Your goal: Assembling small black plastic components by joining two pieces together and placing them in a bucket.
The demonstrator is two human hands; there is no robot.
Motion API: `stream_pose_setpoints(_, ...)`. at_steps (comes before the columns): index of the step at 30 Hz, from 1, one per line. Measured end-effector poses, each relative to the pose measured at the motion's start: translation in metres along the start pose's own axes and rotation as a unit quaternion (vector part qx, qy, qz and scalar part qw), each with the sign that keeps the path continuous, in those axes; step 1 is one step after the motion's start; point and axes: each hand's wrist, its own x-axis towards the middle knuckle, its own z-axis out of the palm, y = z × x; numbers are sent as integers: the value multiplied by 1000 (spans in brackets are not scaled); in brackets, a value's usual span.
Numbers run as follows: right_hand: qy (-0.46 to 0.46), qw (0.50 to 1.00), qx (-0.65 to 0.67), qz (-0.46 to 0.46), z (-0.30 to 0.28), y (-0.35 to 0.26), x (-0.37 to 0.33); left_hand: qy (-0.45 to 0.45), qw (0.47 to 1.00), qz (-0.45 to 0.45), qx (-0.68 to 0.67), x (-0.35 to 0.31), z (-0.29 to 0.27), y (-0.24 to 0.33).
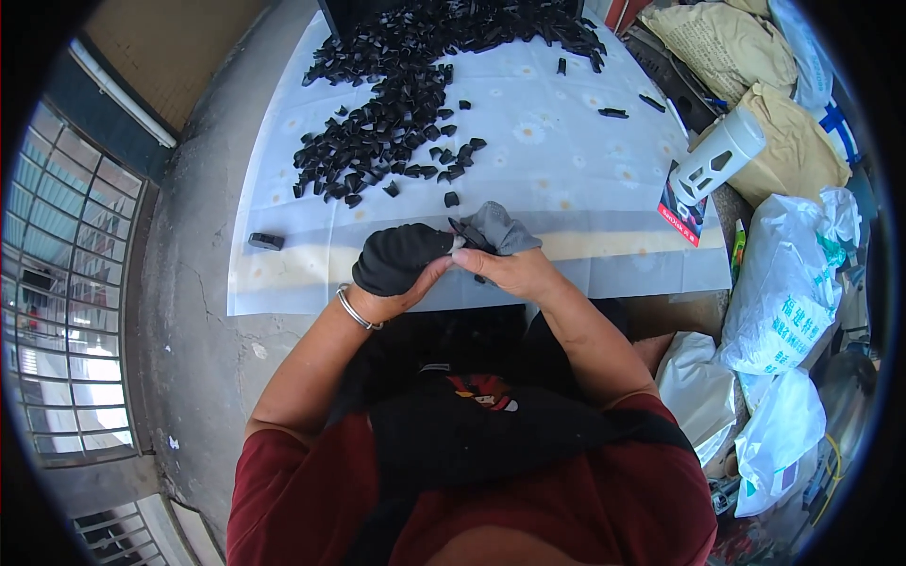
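My left hand [401, 266], with a black glove-like cover over its fingers and a silver bangle at the wrist, is closed close against my right hand. Grey cloth covers the fingers of my right hand [508, 255], while its thumb is bare. Between the fingertips of both hands is a small black plastic part [461, 229], mostly hidden by the fingers. Just beyond them lies a single black piece [451, 199]. A large heap of similar black pieces [392, 104] spreads over the far and left side of the table. One black block [266, 241] sits apart at the left.
A flower-printed cover lies on the table [557, 179]. At its right edge a white tumbler [722, 156] stands by a red-and-black card [683, 209]. Several sacks [722, 47] and white plastic bags [788, 283] crowd the right side. To the left is a barred window [75, 274].
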Motion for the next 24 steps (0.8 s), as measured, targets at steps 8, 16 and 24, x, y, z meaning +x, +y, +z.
stream_pose_setpoints(8,89,992,-93,-3,51,-34,-32,-10,846,-408,-343,-29,-40,52)
stream_pose_setpoints(16,44,932,-319,-166,47,-31,-23,57,850,-409,-328,-38,-27,28)
stream_pose_setpoints(24,-22,862,-472,-183,29,-40,-25,-51,876,-354,-325,-30,-42,23)
